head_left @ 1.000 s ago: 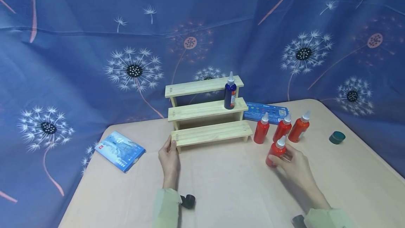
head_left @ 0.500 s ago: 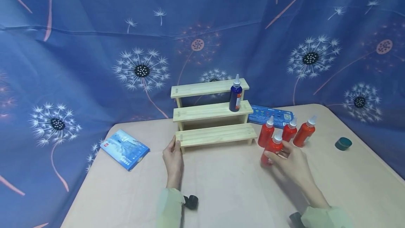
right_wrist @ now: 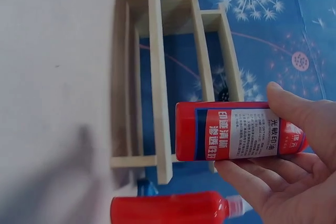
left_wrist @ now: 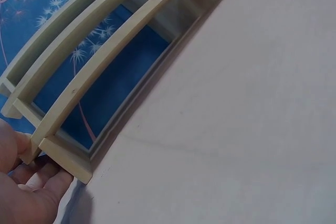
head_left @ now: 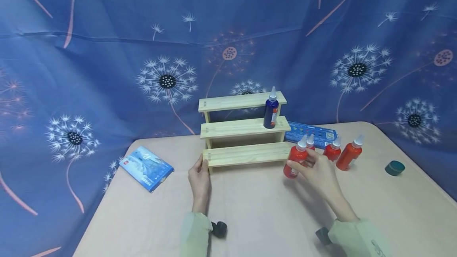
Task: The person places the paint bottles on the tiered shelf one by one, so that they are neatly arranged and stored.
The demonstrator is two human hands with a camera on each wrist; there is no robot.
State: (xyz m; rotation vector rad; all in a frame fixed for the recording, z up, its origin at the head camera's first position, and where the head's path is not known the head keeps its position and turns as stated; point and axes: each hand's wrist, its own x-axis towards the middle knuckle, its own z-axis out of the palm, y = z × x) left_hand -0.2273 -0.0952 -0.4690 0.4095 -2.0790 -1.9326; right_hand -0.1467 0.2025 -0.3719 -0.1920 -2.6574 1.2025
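My right hand [head_left: 321, 175] grips a red ink bottle [head_left: 294, 162] with a pale pointed cap, just right of the three-step wooden shelf [head_left: 246, 154]. In the right wrist view, thumb and fingers wrap the bottle's cap end, and its printed label [right_wrist: 239, 133] faces the camera. My left hand [head_left: 200, 179] holds the left end of the lowest step, thumb above and fingers beneath in the left wrist view. A dark blue bottle [head_left: 271, 113] stands at the right end of the middle step. Another red bottle [head_left: 310, 142] is partly hidden behind the right hand.
Two more red bottles, one [head_left: 333, 152] partly covered and one orange-red [head_left: 349, 157], stand to the right. A blue printed box [head_left: 314, 133] lies behind them. Further right sits a dark green lid-like piece [head_left: 394, 167]. A flat blue box [head_left: 146, 167] lies at the left.
My right hand has carried the red ink bottle left and up towards the shelf's right end. My left hand keeps its hold on the step. The head view has shifted slightly.
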